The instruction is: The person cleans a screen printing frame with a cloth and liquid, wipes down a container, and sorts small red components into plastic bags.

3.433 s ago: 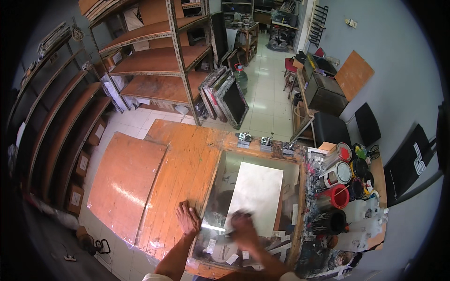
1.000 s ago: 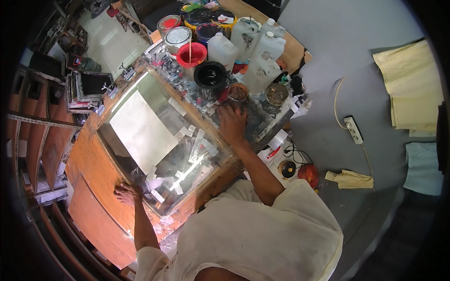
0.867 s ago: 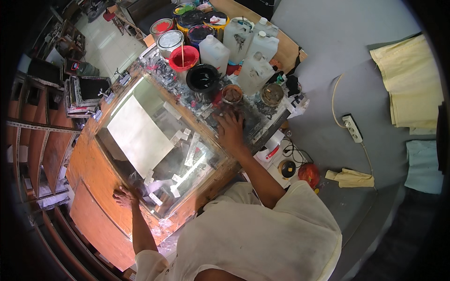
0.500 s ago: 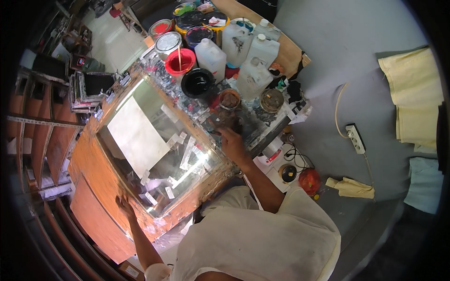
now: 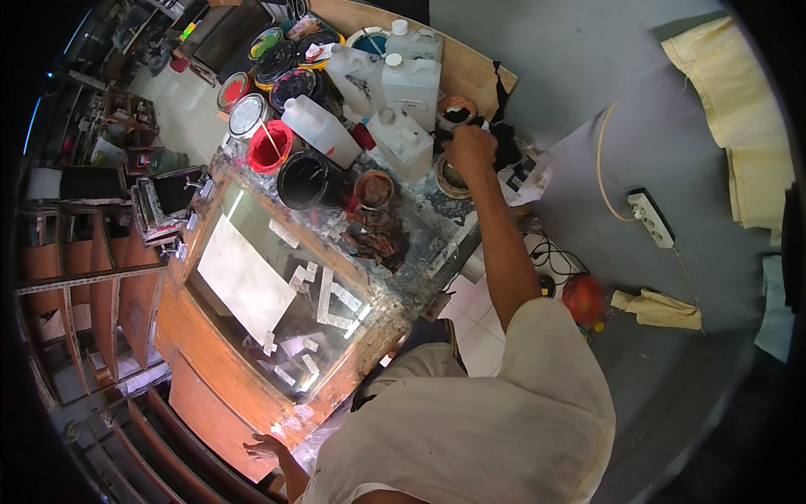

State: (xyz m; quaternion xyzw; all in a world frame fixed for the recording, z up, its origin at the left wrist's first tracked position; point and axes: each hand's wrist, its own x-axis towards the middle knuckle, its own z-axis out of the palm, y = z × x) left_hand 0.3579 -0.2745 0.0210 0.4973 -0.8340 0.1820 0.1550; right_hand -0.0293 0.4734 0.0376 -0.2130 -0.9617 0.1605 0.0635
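My right hand (image 5: 470, 149) reaches far out over the paint table, just above a round open tin (image 5: 452, 178) and beside a bunched black cloth (image 5: 505, 148). Its fingers point down and are hidden from view, so whatever they touch cannot be made out. Down at the lower left, my left hand (image 5: 267, 448) hovers by the near edge of an orange-brown wooden board (image 5: 220, 420), its fingers spread with nothing in them. A crumpled brown rag (image 5: 378, 239) lies on the stained table, below a small tub of brown stuff (image 5: 374, 191).
A wood-framed glass panel bears a white sheet (image 5: 245, 277) and several tape strips (image 5: 326, 296). Behind stand a black bucket (image 5: 303, 180), a red paint pot (image 5: 269, 146), translucent jugs (image 5: 411, 91) and several paint tins. A power strip (image 5: 651, 217) is at right; racks (image 5: 92, 286) at left.
My right hand has gone from the brown rag outward to the tin and black cloth. My left hand has drawn back toward me. The whole view has shifted.
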